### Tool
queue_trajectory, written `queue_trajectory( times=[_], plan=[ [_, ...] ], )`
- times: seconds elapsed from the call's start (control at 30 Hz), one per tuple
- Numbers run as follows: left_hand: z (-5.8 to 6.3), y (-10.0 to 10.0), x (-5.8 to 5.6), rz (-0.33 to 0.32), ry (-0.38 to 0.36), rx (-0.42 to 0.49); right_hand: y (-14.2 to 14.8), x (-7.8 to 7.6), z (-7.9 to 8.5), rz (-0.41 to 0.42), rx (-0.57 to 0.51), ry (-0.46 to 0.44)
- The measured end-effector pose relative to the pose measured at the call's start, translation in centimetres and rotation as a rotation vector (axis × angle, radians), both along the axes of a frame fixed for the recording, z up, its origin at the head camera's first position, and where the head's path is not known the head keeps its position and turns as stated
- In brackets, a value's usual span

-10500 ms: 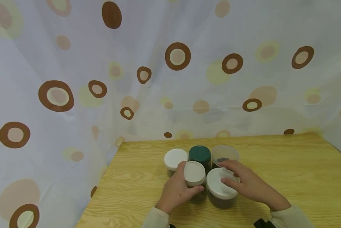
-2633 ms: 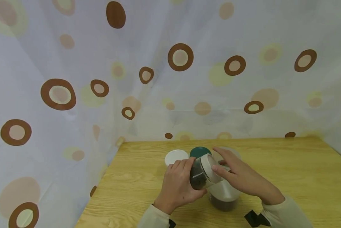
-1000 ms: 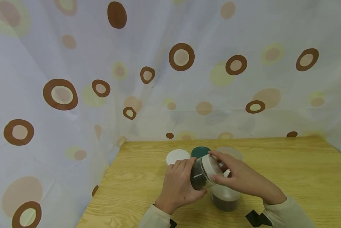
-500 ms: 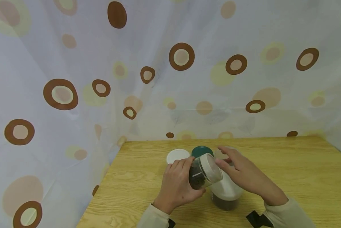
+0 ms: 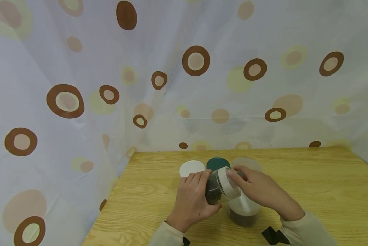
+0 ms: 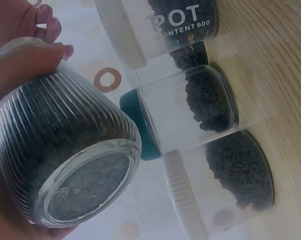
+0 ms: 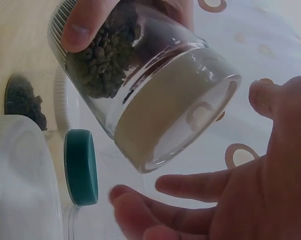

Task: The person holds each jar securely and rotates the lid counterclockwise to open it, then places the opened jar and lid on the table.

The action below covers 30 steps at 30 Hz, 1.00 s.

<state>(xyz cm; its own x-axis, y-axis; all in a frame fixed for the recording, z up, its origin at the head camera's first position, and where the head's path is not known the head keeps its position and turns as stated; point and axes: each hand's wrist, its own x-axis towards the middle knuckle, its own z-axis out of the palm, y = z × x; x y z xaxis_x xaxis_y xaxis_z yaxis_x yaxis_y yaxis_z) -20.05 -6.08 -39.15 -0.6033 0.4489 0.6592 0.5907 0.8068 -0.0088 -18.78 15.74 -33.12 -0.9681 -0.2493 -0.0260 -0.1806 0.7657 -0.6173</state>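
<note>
My left hand (image 5: 188,203) grips a ribbed glass jar (image 6: 65,130), its fingers and thumb wrapped round the body. The jar is tilted, its white lid (image 7: 175,105) pointing right, and small dark pieces (image 7: 103,60) lie inside. Beside that lid is my right hand (image 5: 265,188), with the thumb overlapping the lid in the head view. In the right wrist view the right hand's fingers (image 7: 190,187) are spread and stand apart from the lid. Below the held jar is a large jar (image 5: 243,212) with a whitish lid, partly covered.
Behind the hands stand a white-lidded jar (image 5: 192,167), a green-lidded jar (image 5: 218,163) and a clear-topped container (image 5: 248,163). Dark pieces show in several of them. All stand close together on a wooden table (image 5: 310,191), with a spotted curtain (image 5: 217,85) behind.
The held jar, upright among the others at first, is now raised and tilted. My right hand grasped its lid a second ago, drew back, and is again close to it.
</note>
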Motion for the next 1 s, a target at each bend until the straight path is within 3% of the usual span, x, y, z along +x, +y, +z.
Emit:
queue_trajectory(
  times=[0.17, 0.53, 1.0],
  plan=[
    [-0.1, 0.1, 0.1, 0.000, -0.011, 0.001, -0.3, 0.1, -0.2, 0.009, -0.004, -0.052],
    [-0.2, -0.3, 0.3, -0.010, -0.029, -0.001, 0.3, 0.3, -0.6, 0.227, -0.108, 0.085],
    [-0.2, -0.7, 0.2, -0.015, -0.058, 0.005, 0.6, 0.0, -1.0, 0.275, -0.060, 0.127]
  ],
)
